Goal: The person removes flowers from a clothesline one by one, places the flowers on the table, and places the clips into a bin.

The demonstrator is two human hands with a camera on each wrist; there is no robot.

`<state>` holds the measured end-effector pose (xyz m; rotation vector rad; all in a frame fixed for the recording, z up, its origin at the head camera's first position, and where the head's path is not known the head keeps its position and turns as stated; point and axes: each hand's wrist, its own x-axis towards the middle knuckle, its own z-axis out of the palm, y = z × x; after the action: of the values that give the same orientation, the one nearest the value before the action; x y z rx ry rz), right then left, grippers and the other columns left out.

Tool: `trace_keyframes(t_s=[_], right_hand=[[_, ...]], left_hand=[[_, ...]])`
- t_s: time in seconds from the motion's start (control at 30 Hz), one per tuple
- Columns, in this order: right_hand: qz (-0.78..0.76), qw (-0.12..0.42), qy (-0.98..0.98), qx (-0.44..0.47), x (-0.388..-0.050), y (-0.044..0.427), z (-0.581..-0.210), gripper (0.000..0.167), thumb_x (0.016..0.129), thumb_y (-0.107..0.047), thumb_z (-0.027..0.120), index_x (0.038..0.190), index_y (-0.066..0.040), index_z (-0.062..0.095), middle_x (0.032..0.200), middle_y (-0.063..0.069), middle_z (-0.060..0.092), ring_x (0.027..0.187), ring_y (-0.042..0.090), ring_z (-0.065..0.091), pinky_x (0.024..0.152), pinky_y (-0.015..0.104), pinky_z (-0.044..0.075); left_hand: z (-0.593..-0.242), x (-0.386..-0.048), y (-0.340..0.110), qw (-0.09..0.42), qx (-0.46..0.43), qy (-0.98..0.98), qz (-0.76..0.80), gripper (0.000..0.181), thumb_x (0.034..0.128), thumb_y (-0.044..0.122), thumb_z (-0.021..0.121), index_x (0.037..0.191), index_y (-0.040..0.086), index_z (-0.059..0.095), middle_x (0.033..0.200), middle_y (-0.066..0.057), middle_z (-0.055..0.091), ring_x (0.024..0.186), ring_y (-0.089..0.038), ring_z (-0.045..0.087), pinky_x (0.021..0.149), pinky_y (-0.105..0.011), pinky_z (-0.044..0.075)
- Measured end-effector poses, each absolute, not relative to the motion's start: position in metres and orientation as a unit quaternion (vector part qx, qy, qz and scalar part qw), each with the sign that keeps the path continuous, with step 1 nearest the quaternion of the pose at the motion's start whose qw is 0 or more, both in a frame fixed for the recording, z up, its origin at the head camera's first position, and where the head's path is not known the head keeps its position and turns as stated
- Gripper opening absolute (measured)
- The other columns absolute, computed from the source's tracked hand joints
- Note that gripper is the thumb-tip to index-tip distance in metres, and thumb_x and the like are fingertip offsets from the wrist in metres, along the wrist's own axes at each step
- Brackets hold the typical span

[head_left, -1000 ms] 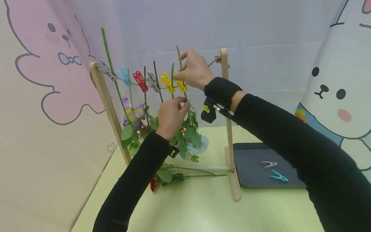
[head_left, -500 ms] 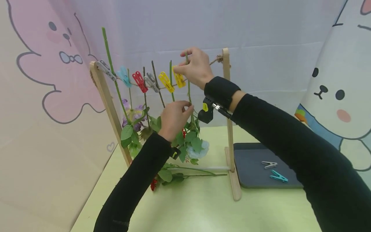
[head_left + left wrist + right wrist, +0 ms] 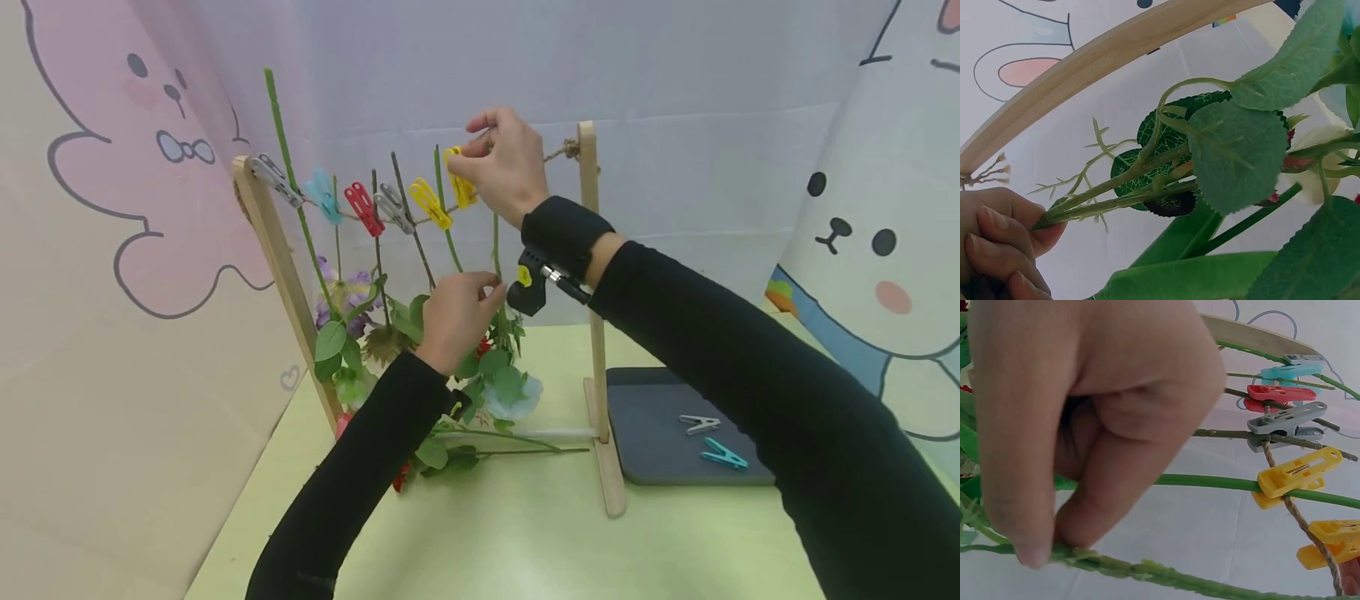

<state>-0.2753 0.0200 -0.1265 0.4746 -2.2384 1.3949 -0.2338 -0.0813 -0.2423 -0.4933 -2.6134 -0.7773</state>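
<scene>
My left hand (image 3: 457, 321) pinches a green flower stem (image 3: 496, 242) between thumb and forefinger, below the rope. In the right wrist view, that hand fills the foreground, its fingertips on the stem (image 3: 1172, 578). Up at the rope, my right hand (image 3: 512, 167) grips a yellow clothespin (image 3: 459, 179); the clothespin sits at the rope, and the stem stands apart from it to the right. Leaves and a pale blue flower (image 3: 513, 396) hang below the left hand. Which bloom belongs to the held stem is unclear.
Along the rope, grey, light blue, red and yellow (image 3: 431, 204) clothespins hold several stems. Wooden posts (image 3: 588, 250) carry the rope. Loose flower stems (image 3: 517, 451) lie on the table beneath. A dark tray (image 3: 645, 467) at right holds a grey and a turquoise clothespin (image 3: 723, 454).
My left hand has lowered slightly and moved right with the stem, which has come away from the yellow clothespin. My right hand has raised that clothespin, lifting the rope a little.
</scene>
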Motion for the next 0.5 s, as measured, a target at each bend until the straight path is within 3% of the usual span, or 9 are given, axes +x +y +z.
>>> trace_keyframes(t_s=[0.23, 0.5], right_hand=[[0.485, 0.265, -0.811, 0.191, -0.277, 0.018, -0.125, 0.030, 0.085, -0.012, 0.063, 0.110, -0.002, 0.050, 0.095, 0.013, 0.065, 0.087, 0.018, 0.060, 0.075, 0.021, 0.045], [0.445, 0.300, -0.815, 0.218, -0.280, 0.018, -0.130, 0.025, 0.086, -0.011, 0.059, 0.107, -0.002, 0.050, 0.095, 0.012, 0.065, 0.087, 0.020, 0.059, 0.076, 0.025, 0.041]], left_hand=[[-0.250, -0.229, -0.081, 0.168, -0.173, -0.933, -0.268, 0.026, 0.0951, 0.030, 0.050, 0.108, 0.017, 0.067, 0.073, -0.001, 0.064, 0.056, -0.014, 0.049, 0.054, -0.028, 0.034], [-0.256, -0.226, -0.080, 0.172, -0.179, -0.932, -0.264, 0.026, 0.0952, 0.028, 0.050, 0.108, 0.016, 0.068, 0.064, -0.001, 0.059, 0.049, -0.014, 0.043, 0.050, -0.026, 0.026]])
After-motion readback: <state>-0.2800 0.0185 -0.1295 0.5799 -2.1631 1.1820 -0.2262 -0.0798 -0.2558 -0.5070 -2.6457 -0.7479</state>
